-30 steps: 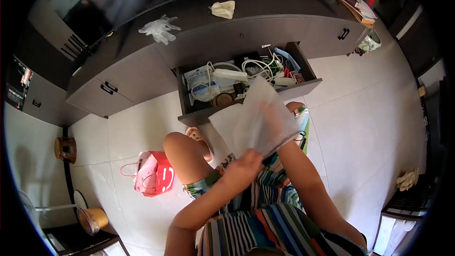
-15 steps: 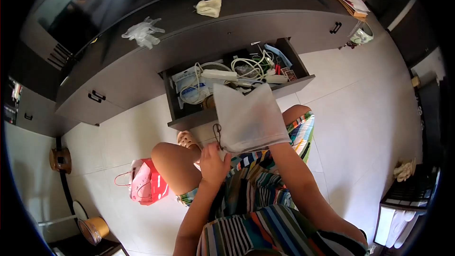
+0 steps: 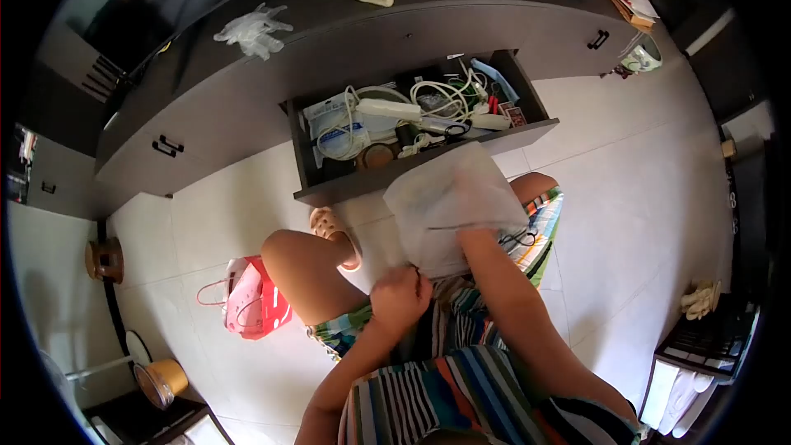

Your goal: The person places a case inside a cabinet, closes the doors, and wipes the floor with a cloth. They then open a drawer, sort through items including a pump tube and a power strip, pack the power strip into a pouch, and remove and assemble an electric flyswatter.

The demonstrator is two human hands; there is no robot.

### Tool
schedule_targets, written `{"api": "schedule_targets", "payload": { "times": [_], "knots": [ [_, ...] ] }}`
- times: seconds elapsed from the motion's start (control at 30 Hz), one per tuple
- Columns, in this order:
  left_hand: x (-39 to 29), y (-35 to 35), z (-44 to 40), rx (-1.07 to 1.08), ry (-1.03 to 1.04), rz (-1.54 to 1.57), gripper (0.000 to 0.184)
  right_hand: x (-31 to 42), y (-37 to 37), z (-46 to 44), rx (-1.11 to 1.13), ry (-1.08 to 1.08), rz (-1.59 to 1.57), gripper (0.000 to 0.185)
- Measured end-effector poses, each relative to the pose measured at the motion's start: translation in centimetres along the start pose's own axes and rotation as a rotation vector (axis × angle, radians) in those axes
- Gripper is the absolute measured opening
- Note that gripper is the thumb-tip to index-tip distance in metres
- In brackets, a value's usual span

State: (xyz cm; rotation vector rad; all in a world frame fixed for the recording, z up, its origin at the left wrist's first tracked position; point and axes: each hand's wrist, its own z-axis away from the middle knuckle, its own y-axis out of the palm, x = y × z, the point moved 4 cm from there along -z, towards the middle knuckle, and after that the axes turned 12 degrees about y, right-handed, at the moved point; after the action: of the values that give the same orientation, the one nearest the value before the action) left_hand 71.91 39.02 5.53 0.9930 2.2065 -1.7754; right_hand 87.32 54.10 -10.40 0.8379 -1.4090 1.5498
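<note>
Head view: now turned, its cord [image 3: 519,238] shifted rightward, the translucent bag [image 3: 428,189] is held before the open drawer [image 3: 346,187], near edge clamped by the left hand [image 3: 401,294], right hand [image 3: 475,198] veiled, grip undeterminable; handling is judged ongoing.

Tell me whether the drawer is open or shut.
Open: the drawer juts out from the cabinet, and white cables show inside it.

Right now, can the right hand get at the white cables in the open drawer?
Probably not bare: the right hand looks to be inside the frosted drawstring bag, which would come between it and the white cables. Otherwise the way seems free; the drawer stands open just ahead.
</note>
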Motion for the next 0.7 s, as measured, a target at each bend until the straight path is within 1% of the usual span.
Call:
{"api": "schedule_targets", "payload": {
  "times": [0.1,0.2,0.3,0.4,0.5,0.57,0.63,0.67,0.7],
  "knots": [
    [1.1,-2.4,-1.8,-0.156,-0.022,-0.061,0.018,-0.5,1.1,0.4,0.013,-0.013,0.045,0.035],
    [2.6,0.4,-2.3,-0.068,-0.098,0.17,0.015,-1.2,2.5,0.6,0.023,-0.029,0.1,0.036],
    [2.8,0.1,-2.6,-0.107,0.097,0.322,0.013,-2.2,2.8,0.8,0.057,-0.032,0.136,0.037],
    [3.2,2.5,-1.7,0.109,0.163,0.367,0.019,-4.0,3.7,1.1,0.092,-0.058,0.188,0.038],
    [5.3,2.4,-3.3,0.237,0.103,0.242,0.022,-6.3,6.2,1.2,0.172,-0.123,0.271,0.039],
    [6.8,2.7,-4.5,0.399,0.093,0.183,0.024,-7.3,7.6,1.8,0.283,-0.092,0.38,0.039],
    [8.6,4.7,-4.9,0.54,0.121,0.074,0.028,-1.0,5.7,3.2,0.537,0.133,0.681,0.032],
    [9.8,6.4,-4.8,0.549,0.17,0.058,0.028,3.6,3.7,3.2,0.665,0.137,0.695,0.03],
    [10.6,7.3,-4.6,0.553,0.153,0.069,0.031,8.1,1.0,2.4,0.795,0.143,0.707,0.027]
  ]
}}
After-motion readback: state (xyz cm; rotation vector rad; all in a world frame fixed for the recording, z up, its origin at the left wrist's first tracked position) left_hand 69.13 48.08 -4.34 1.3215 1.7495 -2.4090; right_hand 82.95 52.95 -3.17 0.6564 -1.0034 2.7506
